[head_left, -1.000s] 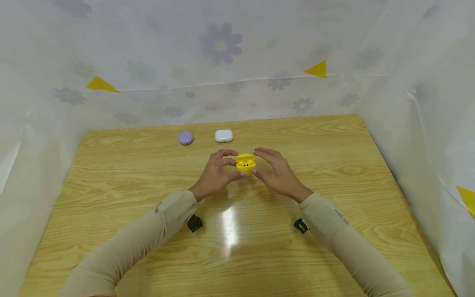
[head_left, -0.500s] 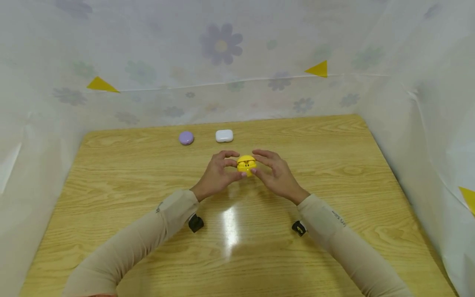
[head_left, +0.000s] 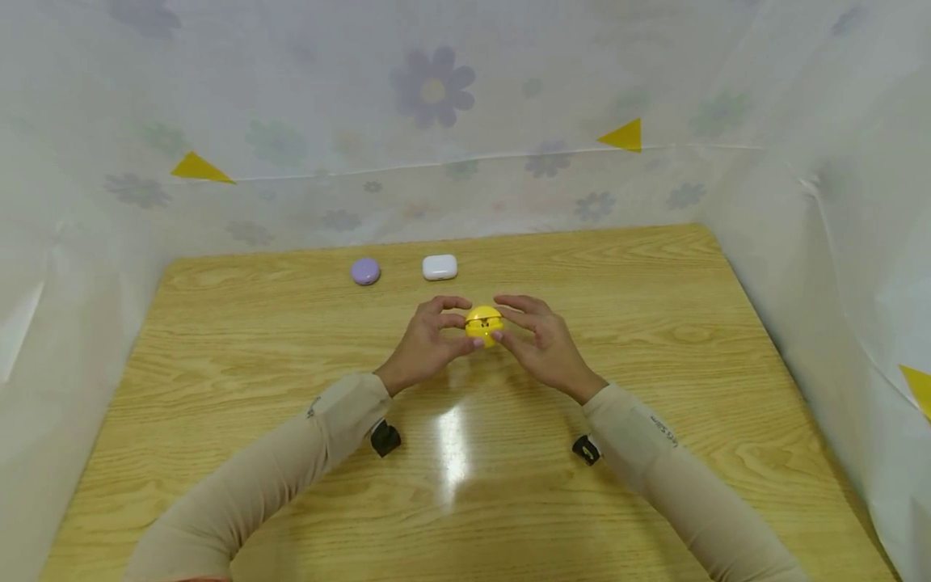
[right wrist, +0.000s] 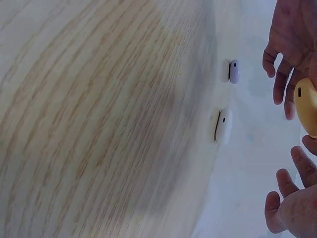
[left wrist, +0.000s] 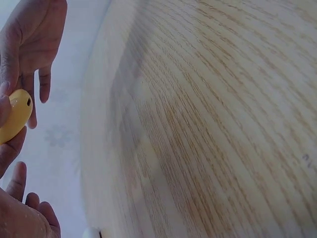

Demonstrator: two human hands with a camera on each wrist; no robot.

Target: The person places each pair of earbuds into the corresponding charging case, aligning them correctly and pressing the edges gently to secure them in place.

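Both hands hold a yellow earbud case (head_left: 484,326) in front of the middle of the person, raised over the table. Its rounded lid is nearly down, with a thin dark gap along the front. The left hand (head_left: 431,335) pinches the case's left side between thumb and fingers. On the other side, the right hand (head_left: 544,339) has its thumb on the lower front and its index finger beside the lid. In the left wrist view, the case (left wrist: 20,114) shows a small dark port, with the right hand (left wrist: 37,44) above. Inside the case is mostly hidden.
A round purple case (head_left: 365,272) and a white earbud case (head_left: 440,267) lie near the back edge of the wooden table (head_left: 247,339). Behind it hangs a flowered white sheet (head_left: 313,97), with white sheeting at both sides.
The yellow case's lid has swung down from raised to nearly closed, covering the earbuds seen inside earlier. Both hands have kept nearly the same place.
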